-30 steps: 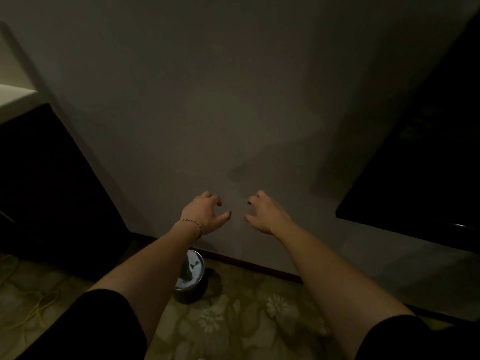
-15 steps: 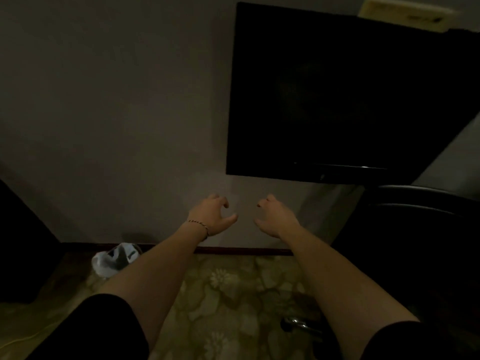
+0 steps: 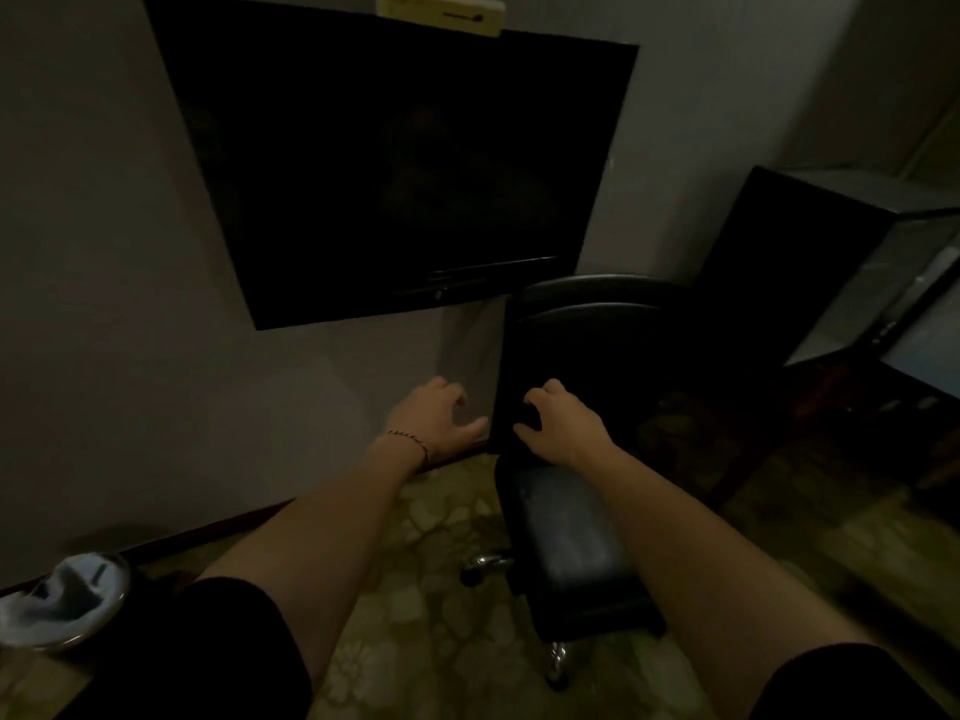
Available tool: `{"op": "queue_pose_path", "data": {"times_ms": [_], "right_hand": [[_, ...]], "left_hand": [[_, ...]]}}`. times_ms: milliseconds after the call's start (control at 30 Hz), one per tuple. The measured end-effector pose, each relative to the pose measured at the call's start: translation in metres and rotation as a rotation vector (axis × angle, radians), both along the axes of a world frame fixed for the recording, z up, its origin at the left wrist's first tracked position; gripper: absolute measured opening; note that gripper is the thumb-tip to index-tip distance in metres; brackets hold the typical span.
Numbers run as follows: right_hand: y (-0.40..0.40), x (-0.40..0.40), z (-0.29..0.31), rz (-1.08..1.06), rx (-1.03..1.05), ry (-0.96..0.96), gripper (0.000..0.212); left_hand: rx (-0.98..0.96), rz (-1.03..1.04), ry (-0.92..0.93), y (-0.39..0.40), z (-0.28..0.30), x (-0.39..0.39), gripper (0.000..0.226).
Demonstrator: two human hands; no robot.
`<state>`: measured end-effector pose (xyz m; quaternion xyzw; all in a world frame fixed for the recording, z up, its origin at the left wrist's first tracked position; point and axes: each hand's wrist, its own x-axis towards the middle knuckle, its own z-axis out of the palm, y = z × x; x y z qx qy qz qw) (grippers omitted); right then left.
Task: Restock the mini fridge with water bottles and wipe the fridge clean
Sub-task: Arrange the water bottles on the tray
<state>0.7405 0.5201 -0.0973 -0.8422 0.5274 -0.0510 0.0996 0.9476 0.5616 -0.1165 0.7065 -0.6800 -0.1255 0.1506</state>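
— What's on the left?
— A lined bin (image 3: pixel 62 600) on the floor, a dark television (image 3: pixel 395 168) on the wall.

— And the hands?
— Left hand (image 3: pixel 436 418) and right hand (image 3: pixel 563 423) reach forward, fingers loosely curled, holding nothing, above a black chair (image 3: pixel 576 537).

— The fridge?
— A black mini fridge (image 3: pixel 810 262) stands far right.

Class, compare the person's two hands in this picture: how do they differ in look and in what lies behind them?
The left hand has a thin bracelet at its wrist; the right hand has a bare one. The left hand shows against the pale wall, the right against the dark chair. Both hold nothing, with loosely curled fingers.
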Motion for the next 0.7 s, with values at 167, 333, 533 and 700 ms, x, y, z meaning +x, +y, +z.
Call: {"op": "queue_pose_path", "data": {"times_ms": [167,333,533,700], "right_hand": [[0.006,-0.111,-0.004,-0.112,-0.016,-0.030,0.041],[-0.017,-0.230,0.000,-0.210,-0.031,-0.034,0.043],[-0.057,-0.384,0.018,-0.304,-0.007,-0.034,0.039],[-0.095,-0.483,0.023,-0.410,-0.013,-0.033,0.048]], "left_hand": [[0.012,-0.103,-0.012,-0.008,-0.003,-0.102,0.054],[-0.015,-0.180,0.008,-0.047,0.003,-0.215,0.052],[-0.058,-0.250,0.052,-0.112,0.014,-0.376,0.052],[-0.023,-0.318,0.087,-0.163,0.016,-0.487,0.050]]}}
